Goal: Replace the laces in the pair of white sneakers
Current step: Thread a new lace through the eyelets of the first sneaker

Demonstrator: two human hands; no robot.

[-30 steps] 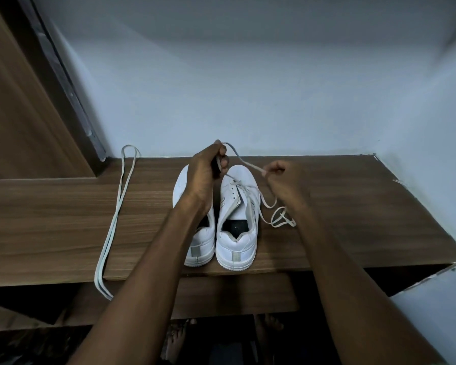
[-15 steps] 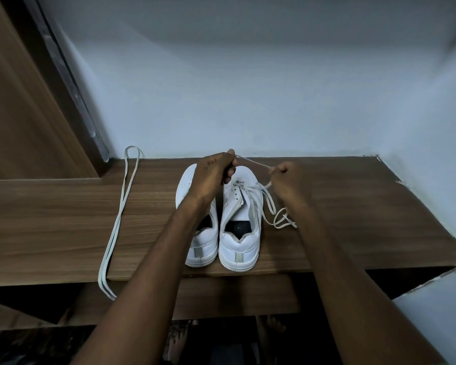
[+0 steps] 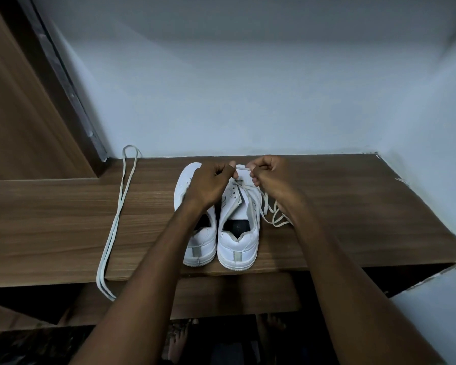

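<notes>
Two white sneakers stand side by side on the wooden shelf [image 3: 353,206], heels toward me. The left sneaker [image 3: 199,246] is partly hidden under my left forearm. The right sneaker [image 3: 238,243] has a white lace [image 3: 267,209] threaded loosely through its eyelets, with loops trailing onto the shelf at its right. My left hand [image 3: 211,184] and my right hand [image 3: 267,173] are both above the toe of the right sneaker, each pinching one end of a short taut stretch of that lace between them.
A second long white lace [image 3: 116,222] lies doubled on the shelf to the left, its ends hanging over the front edge. A wooden panel rises at the far left, walls close the back and right. My bare feet show below the shelf.
Both hands have drawn closer together over the right sneaker's toe. The stretch of lace between them is much shorter than before.
</notes>
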